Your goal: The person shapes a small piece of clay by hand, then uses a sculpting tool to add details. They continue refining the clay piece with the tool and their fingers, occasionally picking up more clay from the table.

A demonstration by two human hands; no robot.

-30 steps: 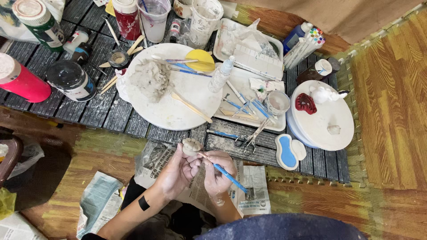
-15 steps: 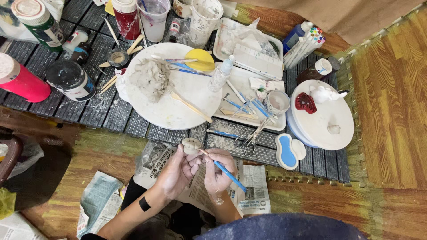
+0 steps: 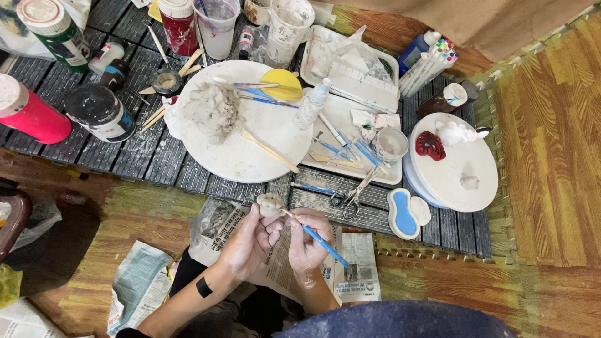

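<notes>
Left hand fingers: the left hand (image 3: 250, 241) is clenched around a small clay piece (image 3: 270, 204), thumb and fingertips pinching its lower part.
Right hand fingers: the right hand (image 3: 308, 239) grips a blue-handled brush (image 3: 316, 238) like a pen, its pale tip touching the clay piece.
Clay piece: pale grey, lumpy, with rounded bumps along the top; lower centre of the frame, just below the table edge.
Brush: slants from the clay down to the lower right.
Under the hands: newspaper (image 3: 350, 263) spread on the floor.
Above the hands: a dark slatted table (image 3: 125, 156); on it a round white board (image 3: 250, 156) bearing a grey clay lump (image 3: 211, 111) and a wooden tool (image 3: 269, 150).
Right of centre: scissors (image 3: 350, 194), a white turntable (image 3: 466, 163) with a red piece (image 3: 430, 145).
Upper left: a red bottle (image 3: 31, 116).
</notes>
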